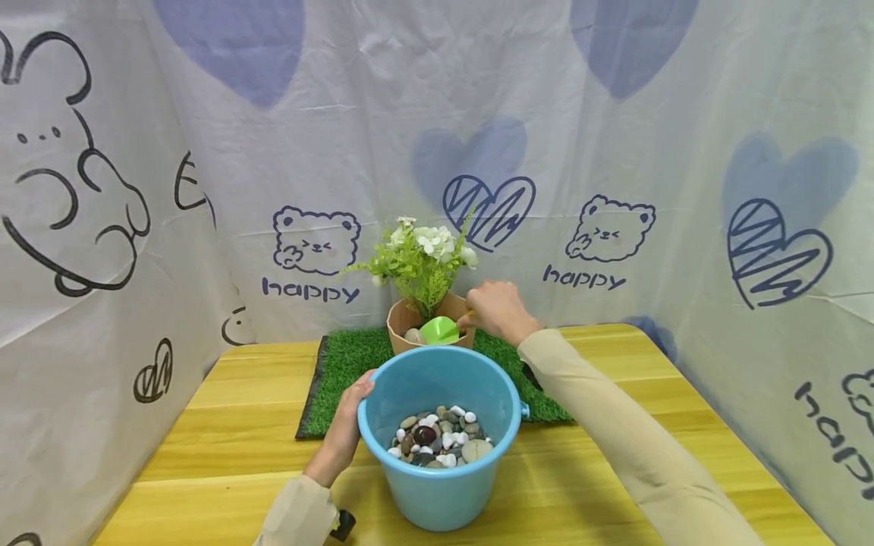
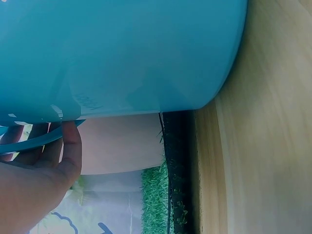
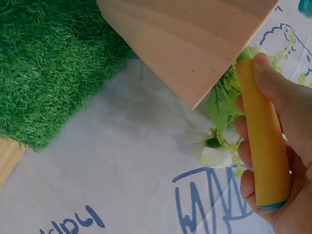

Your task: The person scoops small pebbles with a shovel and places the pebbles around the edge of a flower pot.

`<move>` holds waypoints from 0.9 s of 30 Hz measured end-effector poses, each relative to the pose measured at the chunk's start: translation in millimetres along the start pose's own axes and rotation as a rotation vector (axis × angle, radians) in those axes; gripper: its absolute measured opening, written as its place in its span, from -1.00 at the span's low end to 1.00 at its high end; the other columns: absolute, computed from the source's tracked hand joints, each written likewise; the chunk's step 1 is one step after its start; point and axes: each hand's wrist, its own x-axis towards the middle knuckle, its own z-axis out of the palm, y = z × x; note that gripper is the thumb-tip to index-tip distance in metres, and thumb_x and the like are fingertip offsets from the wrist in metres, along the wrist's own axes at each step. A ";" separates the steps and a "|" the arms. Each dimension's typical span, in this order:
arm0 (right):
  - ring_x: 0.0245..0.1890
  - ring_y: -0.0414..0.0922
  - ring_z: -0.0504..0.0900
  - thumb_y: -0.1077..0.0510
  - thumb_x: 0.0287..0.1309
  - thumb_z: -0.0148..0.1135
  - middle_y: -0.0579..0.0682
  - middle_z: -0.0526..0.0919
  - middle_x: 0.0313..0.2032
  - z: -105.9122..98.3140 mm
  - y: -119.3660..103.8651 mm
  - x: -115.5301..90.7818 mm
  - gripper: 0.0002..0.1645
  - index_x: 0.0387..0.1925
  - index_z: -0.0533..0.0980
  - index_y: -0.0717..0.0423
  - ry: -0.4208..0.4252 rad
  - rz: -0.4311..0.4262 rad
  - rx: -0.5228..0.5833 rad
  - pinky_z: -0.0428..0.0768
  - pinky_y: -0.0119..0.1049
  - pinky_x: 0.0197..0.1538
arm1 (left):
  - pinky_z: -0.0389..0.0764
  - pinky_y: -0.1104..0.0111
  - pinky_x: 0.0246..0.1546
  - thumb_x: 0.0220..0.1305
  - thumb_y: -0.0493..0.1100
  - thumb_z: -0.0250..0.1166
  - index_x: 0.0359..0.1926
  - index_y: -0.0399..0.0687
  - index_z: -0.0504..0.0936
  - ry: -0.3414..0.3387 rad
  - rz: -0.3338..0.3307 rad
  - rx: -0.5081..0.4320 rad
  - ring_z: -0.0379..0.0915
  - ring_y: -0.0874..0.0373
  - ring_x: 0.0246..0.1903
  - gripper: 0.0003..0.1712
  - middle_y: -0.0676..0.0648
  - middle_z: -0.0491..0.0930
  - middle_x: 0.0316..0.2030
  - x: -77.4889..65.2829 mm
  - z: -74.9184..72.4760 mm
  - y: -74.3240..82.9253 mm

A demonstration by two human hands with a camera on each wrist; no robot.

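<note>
My left hand (image 1: 347,426) grips the blue bucket (image 1: 440,497) at its left side near the rim; in the left wrist view its fingers are by the bucket's blue carrying handle (image 2: 31,144). White, grey and brown pebbles (image 1: 444,440) cover the bucket's bottom. Farther back, my right hand (image 1: 501,311) grips the yellow handle (image 3: 265,136) of a small toy shovel. The shovel's bright green blade (image 1: 440,330) lies inside the mouth of a tan faceted flowerpot (image 1: 398,326), next to a pale stone (image 1: 413,335). White flowers with green leaves (image 1: 430,265) stand in that pot.
An artificial grass mat (image 1: 341,379) with a dark edge lies under the pot. It rests on a yellow wood-grain table (image 1: 232,425). A white curtain (image 1: 382,136) with hearts and bears hangs close behind and along both sides.
</note>
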 end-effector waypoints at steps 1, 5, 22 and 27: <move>-0.61 -0.16 0.44 -0.25 0.02 0.40 -0.16 0.49 -0.71 0.1 -0.8 -0.5 -0.51 -0.78 0.53 -0.08 0.013 -0.007 -0.010 0.44 -0.21 -0.48 | 0.50 0.14 0.04 0.41 0.03 -0.22 0.21 -0.12 0.51 0.002 -0.002 -0.002 0.50 -0.12 0.06 -0.43 -0.23 0.54 0.12 -0.4 0.2 -0.1; -0.58 -0.13 0.45 -0.22 -0.01 0.43 -0.16 0.50 -0.69 -0.4 -2.8 -2.1 -0.51 -0.79 0.50 -0.07 0.071 -0.029 -0.026 0.46 -0.18 -0.44 | 0.50 0.11 0.05 0.41 0.03 -0.23 0.22 -0.11 0.50 -0.005 0.002 -0.005 0.48 -0.18 0.07 -0.42 -0.24 0.54 0.13 -1.6 0.2 -0.4; -0.48 -0.07 0.55 -0.24 0.05 0.38 -0.09 0.61 -0.57 -3.6 9.5 -4.2 -0.57 -0.64 0.65 -0.02 0.197 0.092 -0.005 0.54 -0.10 -0.35 | 0.50 0.13 0.06 0.42 0.01 -0.23 0.23 -0.20 0.48 -0.019 0.017 0.007 0.48 -0.16 0.07 -0.41 -0.30 0.52 0.13 1.1 -0.9 0.2; -0.45 -0.07 0.54 -0.24 0.04 0.38 -0.10 0.60 -0.58 -2.4 10.2 -6.4 -0.56 -0.65 0.63 -0.01 0.172 0.101 -0.009 0.50 -0.13 -0.31 | 0.49 0.11 0.07 0.41 0.01 -0.23 0.23 -0.21 0.48 -0.024 0.017 0.004 0.47 -0.17 0.07 -0.40 -0.31 0.52 0.13 1.2 -1.2 -0.1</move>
